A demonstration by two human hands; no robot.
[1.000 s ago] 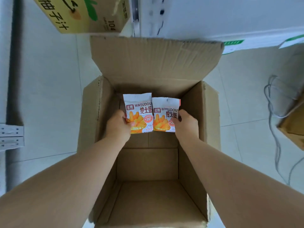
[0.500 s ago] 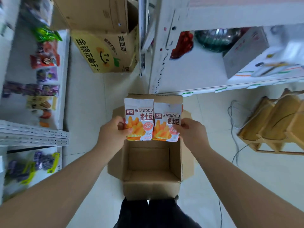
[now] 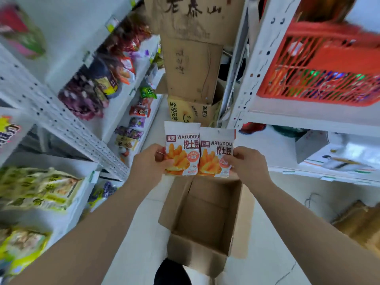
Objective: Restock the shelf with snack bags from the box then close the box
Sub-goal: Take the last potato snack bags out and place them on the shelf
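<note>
Aisle floor (image 3: 144,233) lies open between left shelf (image 3: 67,128) and right shelf (image 3: 308,118), above the open cardboard box (image 3: 203,221). 2 WATUDOU snack bags (image 3: 182,149) touch edge to edge, left hand (image 3: 149,163) fingers pinching 1, right hand (image 3: 245,164) fingers pinching the other.

A red plastic basket (image 3: 320,64) sits on the upper right rack. Left of the basket, stacked cardboard cartons (image 3: 191,64) stand upright; a yellow printed carton (image 3: 186,111) lies beneath them. Below the basket, a grey carton (image 3: 310,145) rests on the lower tier.
</note>
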